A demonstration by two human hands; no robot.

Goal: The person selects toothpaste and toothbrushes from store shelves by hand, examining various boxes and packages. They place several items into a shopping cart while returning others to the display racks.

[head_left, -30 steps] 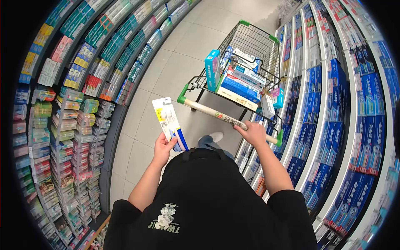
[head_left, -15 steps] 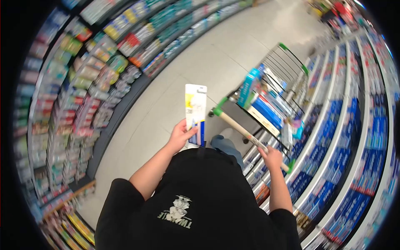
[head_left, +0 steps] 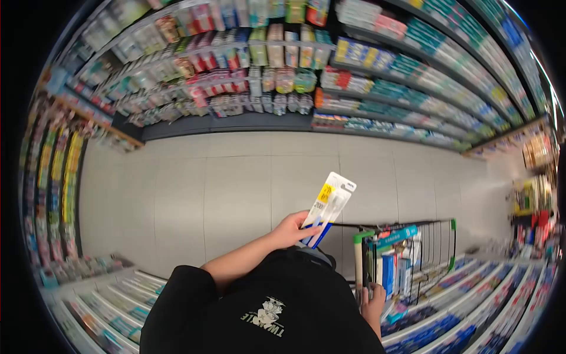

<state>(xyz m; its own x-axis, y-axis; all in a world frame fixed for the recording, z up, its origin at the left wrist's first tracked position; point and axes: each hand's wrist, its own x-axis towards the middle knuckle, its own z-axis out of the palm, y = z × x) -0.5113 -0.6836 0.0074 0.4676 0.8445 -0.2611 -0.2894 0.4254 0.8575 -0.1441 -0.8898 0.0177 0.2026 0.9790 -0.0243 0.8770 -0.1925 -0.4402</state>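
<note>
My left hand (head_left: 290, 230) is closed on the lower part of a toothbrush pack (head_left: 331, 203), a white blister card with a yellow patch, a blue bottom and a hanging hole. The pack tilts up to the right in front of my body. My right hand (head_left: 373, 301) is wrapped round the handle (head_left: 358, 259) of a shopping cart (head_left: 436, 245) to my right. Inside the cart lie a teal box (head_left: 396, 236), a blue-and-white box (head_left: 387, 272) and other packaged goods, partly hidden by the wire frame.
Ahead, a long shelf unit (head_left: 236, 125) holds hanging packs on the left and rows of boxes on the right. Pale floor tiles (head_left: 236, 177) lie between it and me. More shelves (head_left: 448, 318) with blue boxes stand close behind the cart. Another display (head_left: 56, 183) rises at the far left.
My view has swung left, so the long shelf now lies straight ahead and the cart is at my right side. The pack has gone from upright to tilted right, still in my left hand.
</note>
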